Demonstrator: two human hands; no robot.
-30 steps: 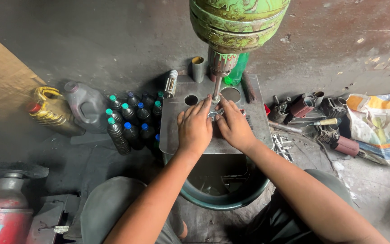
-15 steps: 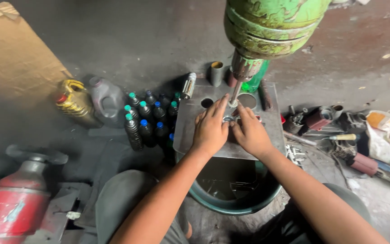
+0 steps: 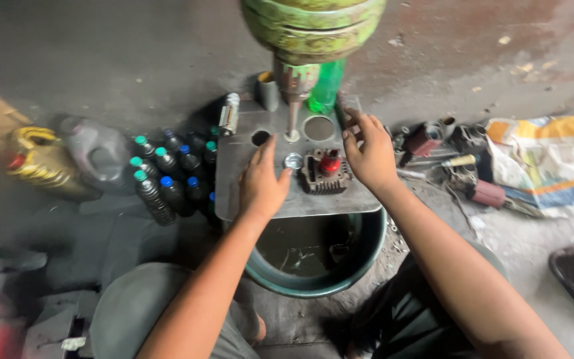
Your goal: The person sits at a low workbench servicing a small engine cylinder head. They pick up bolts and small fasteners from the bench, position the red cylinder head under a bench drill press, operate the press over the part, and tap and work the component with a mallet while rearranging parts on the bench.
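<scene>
Finned grey metal engine cylinder (image 3: 327, 174) sits on grey steel counter (image 3: 247, 199) under green press spindle (image 3: 292, 119). Left hand (image 3: 260, 186) open, fingertips at small round washer (image 3: 293, 161); right hand (image 3: 370, 156) open beside cylinder. Positioning step; alignment needed.

Grey steel drill-press table (image 3: 240, 166) under green drill head (image 3: 313, 30), spindle pointing down. On it: small finned grey engine cylinder (image 3: 325, 174) with red cap, round silver washer (image 3: 293, 160) beside it. Left hand (image 3: 262, 183) lies flat by washer (fingers spread). Right hand (image 3: 369, 154) rests open beside cylinder. Dark green round tub (image 3: 313, 256) sits below table; black bottles with coloured caps (image 3: 171, 176) stand at left.
</scene>
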